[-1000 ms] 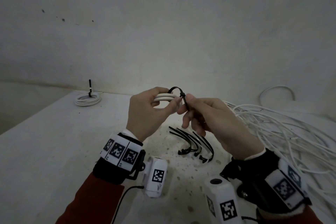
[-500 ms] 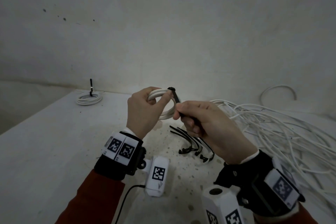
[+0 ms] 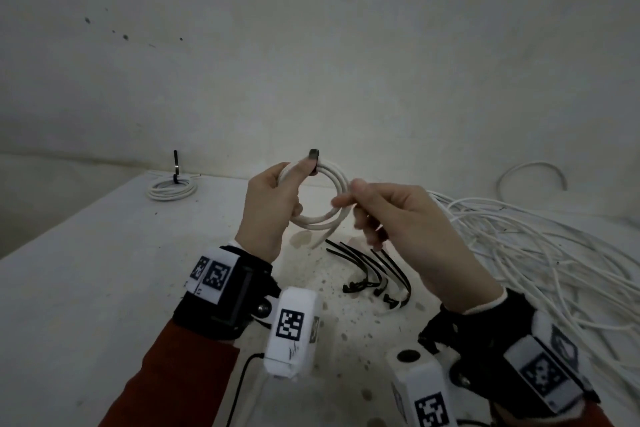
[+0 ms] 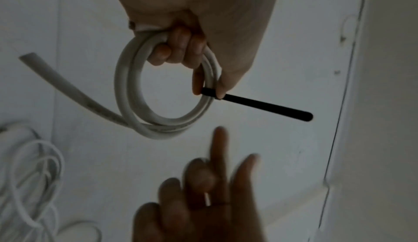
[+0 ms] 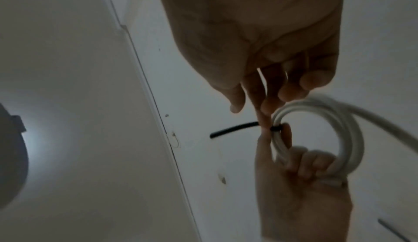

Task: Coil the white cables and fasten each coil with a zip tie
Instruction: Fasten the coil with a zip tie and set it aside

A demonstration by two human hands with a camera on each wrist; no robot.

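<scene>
Tie (image 4: pixel 255 105) cinched on the coil (image 3: pixel 323 199), tail now free; right hand (image 3: pixel 398 218) has let go, fingers loose beside it. Left hand (image 3: pixel 272 208) grips coil. This one's fastened.

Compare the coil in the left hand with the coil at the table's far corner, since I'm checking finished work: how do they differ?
The held coil is upright in the air, in the left hand; the far coil lies flat on the table. The held coil's zip tie tail points sideways; the far coil's stands up. Both are white, each bound by one black tie.
</scene>
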